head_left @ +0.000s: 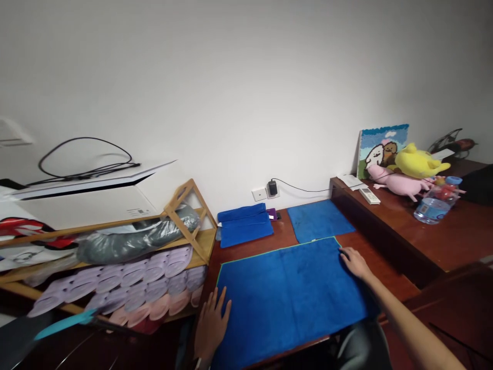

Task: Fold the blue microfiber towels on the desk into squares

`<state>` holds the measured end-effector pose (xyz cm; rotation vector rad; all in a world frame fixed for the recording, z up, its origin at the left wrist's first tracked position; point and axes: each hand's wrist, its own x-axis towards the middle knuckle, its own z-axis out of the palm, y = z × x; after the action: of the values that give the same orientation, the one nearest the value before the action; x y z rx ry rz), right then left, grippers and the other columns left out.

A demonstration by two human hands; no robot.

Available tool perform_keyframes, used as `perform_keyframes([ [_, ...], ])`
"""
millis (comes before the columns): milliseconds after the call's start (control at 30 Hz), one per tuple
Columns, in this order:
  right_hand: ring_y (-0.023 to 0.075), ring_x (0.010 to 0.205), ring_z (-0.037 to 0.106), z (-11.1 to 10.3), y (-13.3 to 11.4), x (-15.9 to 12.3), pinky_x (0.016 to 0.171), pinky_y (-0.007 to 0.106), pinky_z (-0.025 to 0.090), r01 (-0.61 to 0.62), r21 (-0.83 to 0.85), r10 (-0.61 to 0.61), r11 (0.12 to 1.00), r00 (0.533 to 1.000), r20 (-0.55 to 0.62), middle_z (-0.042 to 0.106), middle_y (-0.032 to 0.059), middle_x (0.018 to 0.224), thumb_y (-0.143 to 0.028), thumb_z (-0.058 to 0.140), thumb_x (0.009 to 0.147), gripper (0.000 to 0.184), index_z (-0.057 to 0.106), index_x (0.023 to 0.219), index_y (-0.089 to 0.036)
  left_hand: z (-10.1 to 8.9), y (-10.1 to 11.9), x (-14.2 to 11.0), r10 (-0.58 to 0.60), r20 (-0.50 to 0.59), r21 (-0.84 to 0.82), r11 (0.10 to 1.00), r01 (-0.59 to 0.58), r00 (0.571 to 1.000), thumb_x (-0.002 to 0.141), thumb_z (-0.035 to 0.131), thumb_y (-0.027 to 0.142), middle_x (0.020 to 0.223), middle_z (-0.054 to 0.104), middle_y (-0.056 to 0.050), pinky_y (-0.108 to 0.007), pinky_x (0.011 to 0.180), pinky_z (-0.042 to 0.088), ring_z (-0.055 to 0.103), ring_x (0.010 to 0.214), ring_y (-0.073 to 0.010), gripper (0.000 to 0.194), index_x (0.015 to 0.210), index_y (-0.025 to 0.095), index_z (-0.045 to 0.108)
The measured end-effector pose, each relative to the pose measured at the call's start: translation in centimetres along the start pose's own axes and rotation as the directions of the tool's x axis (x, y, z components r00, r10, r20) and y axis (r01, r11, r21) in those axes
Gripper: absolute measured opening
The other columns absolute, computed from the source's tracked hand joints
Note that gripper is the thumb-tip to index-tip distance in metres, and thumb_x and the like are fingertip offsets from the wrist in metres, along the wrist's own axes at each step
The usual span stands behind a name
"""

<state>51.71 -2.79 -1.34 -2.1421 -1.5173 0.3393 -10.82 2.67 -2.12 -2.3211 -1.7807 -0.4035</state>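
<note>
A large blue towel (285,298) with a light green edge lies spread out on the reddish-brown table. My left hand (211,324) lies flat at its left edge, fingers spread and holding nothing. At the towel's far right corner, my right hand (355,262) rests with its fingers stretched onto the cloth; a small dark patch by the fingertips is too small to make out. Behind it, a second blue cloth (319,221) lies flat near the wall. To its left is a folded blue towel (245,226).
At left, a wooden rack (192,226) holds lilac and pink slippers (148,272), with a white box (100,203) on top. On the raised right surface are a water bottle (435,203), plush toys (402,180) and a remote (368,195). A black charger (272,187) sits in the wall socket.
</note>
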Motion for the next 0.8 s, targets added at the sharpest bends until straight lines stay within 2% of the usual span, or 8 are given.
perform_keyframes([
  [67, 0.0242, 0.126, 0.063, 0.0, -0.6, 2.5, 0.107, 0.035, 0.047, -0.091, 0.04, 0.092, 0.995, 0.996, -0.012, 0.069, 0.0133, 0.136, -0.045, 0.037, 0.099, 0.054, 0.068, 0.133, -0.018, -0.2, 0.1, 0.0, -0.002, 0.007, -0.01, 1.0, 0.002, 1.0, 0.104, 0.032, 0.05, 0.163, 0.047, -0.012, -0.05, 0.12, 0.04, 0.043, 0.15, -0.0321, 0.061, 0.156, 0.021, 0.049],
  [133, 0.0278, 0.118, 0.067, 0.5, -1.0, 4.1, 0.1, 0.038, 0.051, -0.174, 0.037, 0.175, 0.984, 0.984, -0.028, 0.07, 0.0172, 0.129, -0.052, 0.037, 0.099, 0.059, 0.066, 0.135, -0.015, -0.3, -0.1, 0.0, -0.006, 0.013, -0.023, 1.0, 0.006, 1.0, 0.104, 0.033, 0.049, 0.163, 0.047, -0.012, -0.05, 0.12, 0.04, 0.043, 0.15, -0.0313, 0.06, 0.155, 0.022, 0.05],
  [267, 0.0342, 0.115, 0.065, 1.9, -1.7, 4.5, 0.096, 0.046, 0.05, -0.351, 0.001, 0.348, 0.936, 0.928, -0.132, 0.068, 0.0144, 0.127, -0.07, 0.045, 0.093, 0.062, 0.067, 0.132, -0.026, 0.0, -0.5, -0.2, -0.02, 0.022, -0.052, 0.998, 0.021, 1.0, 0.104, 0.034, 0.05, 0.163, 0.047, -0.01, -0.05, 0.119, 0.041, 0.044, 0.15, -0.0298, 0.058, 0.155, 0.025, 0.05],
  [433, 0.0293, 0.115, 0.063, 1.6, -2.7, 3.6, 0.094, 0.039, 0.048, -0.357, -0.001, 0.354, 0.934, 0.925, -0.14, 0.068, 0.0085, 0.125, -0.065, 0.047, 0.096, 0.047, 0.072, 0.12, -0.032, 0.1, -1.0, 0.0, -0.009, -0.018, -0.057, 0.998, 0.008, 1.0, 0.103, 0.034, 0.049, 0.157, 0.054, -0.013, -0.05, 0.117, 0.044, 0.05, 0.145, -0.0309, 0.059, 0.149, 0.02, 0.057],
  [567, 0.0276, 0.115, 0.061, 1.0, -3.3, 3.3, 0.094, 0.037, 0.046, -0.294, 0.0, 0.291, 0.956, 0.945, -0.15, 0.068, 0.0073, 0.126, -0.057, 0.048, 0.098, 0.041, 0.071, 0.118, -0.03, -2.0, 0.0, 0.8, -0.004, -0.114, -0.031, 1.0, 0.0, 0.993, 0.1, 0.035, 0.045, 0.138, 0.068, -0.016, -0.052, 0.113, 0.046, 0.06, 0.13, -0.034, 0.055, 0.134, 0.016, 0.069],
  [667, 0.0275, 0.113, 0.061, 0.9, -3.5, 3.0, 0.093, 0.038, 0.044, -0.214, 0.001, 0.212, 0.977, 0.964, -0.162, 0.07, 0.007, 0.126, -0.05, 0.046, 0.101, 0.037, 0.068, 0.12, -0.029, -4.1, 5.7, 0.3, 0.011, -0.077, -0.102, 0.995, -0.019, 0.997, 0.101, 0.032, 0.036, 0.123, 0.074, -0.017, -0.053, 0.107, 0.049, 0.066, 0.117, -0.0339, 0.052, 0.128, 0.017, 0.072],
  [733, 0.0267, 0.111, 0.062, 0.9, -3.5, 2.9, 0.092, 0.038, 0.043, -0.18, 0.013, 0.18, 0.983, 0.971, -0.159, 0.071, 0.0067, 0.126, -0.047, 0.043, 0.103, 0.035, 0.066, 0.121, -0.028, -4.6, 12.9, -1.5, 0.088, 0.035, -0.258, 0.963, -0.076, 0.995, 0.102, 0.029, 0.033, 0.118, 0.075, -0.017, -0.053, 0.104, 0.051, 0.068, 0.113, -0.0331, 0.053, 0.129, 0.02, 0.072],
  [800, 0.0252, 0.109, 0.063, 0.8, -3.5, 2.9, 0.091, 0.036, 0.042, -0.169, 0.026, 0.171, 0.985, 0.974, -0.152, 0.072, 0.0059, 0.123, -0.045, 0.041, 0.104, 0.034, 0.065, 0.121, -0.028, -3.9, 21.8, -4.1, 0.309, 0.198, -0.496, 0.85, -0.177, 0.93, 0.101, 0.031, 0.033, 0.116, 0.076, -0.013, -0.052, 0.104, 0.053, 0.068, 0.113, -0.0316, 0.05, 0.13, 0.03, 0.072],
])
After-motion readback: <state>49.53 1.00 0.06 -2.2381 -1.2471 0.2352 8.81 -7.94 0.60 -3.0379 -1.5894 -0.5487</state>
